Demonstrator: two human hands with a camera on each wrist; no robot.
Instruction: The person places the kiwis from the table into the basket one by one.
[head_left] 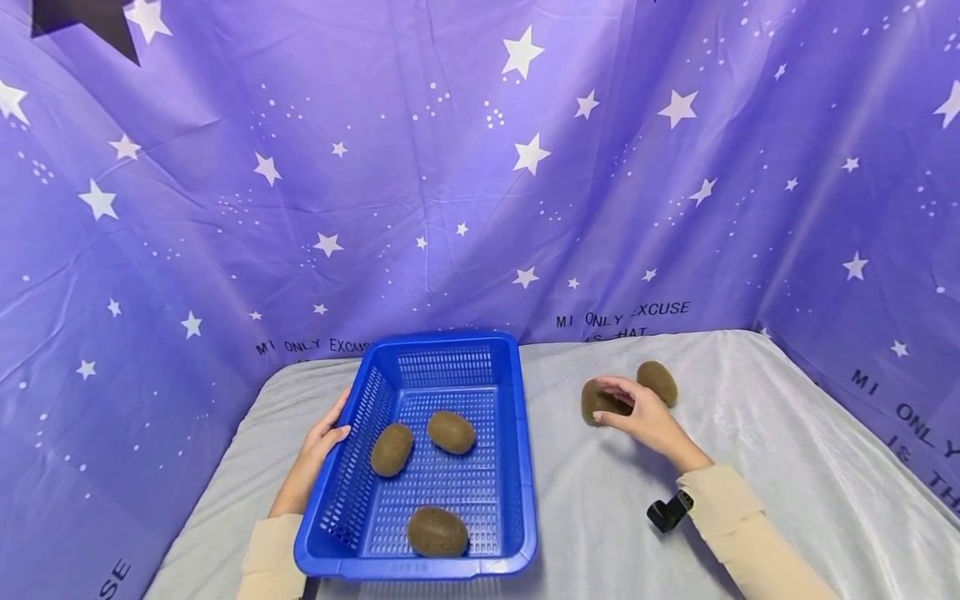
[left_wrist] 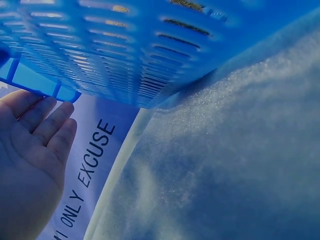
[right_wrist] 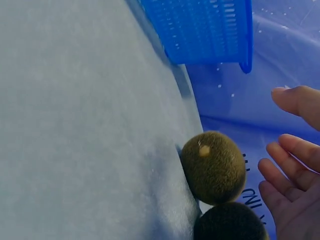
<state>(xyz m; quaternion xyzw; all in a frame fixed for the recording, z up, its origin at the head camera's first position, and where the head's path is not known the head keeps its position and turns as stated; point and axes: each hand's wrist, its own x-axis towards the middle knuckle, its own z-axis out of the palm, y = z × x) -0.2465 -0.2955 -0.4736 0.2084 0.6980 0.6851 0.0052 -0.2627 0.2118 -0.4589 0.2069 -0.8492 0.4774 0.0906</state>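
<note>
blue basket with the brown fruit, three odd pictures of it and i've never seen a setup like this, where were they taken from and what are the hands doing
There is no machine here: a person works with two bare hands. The widest picture comes from a camera worn on the head, looking forward and down; the other two come from cameras worn on the wrists.

On the pale cloth sits a blue basket with three brown, kiwi-like fruits inside. Two loose fruits lie to its right. The left hand touches the basket's left side, fingers at the rim. The right hand is at the loose one closer to the basket; the right wrist view shows a gap, so it does not seem gripped.
</note>
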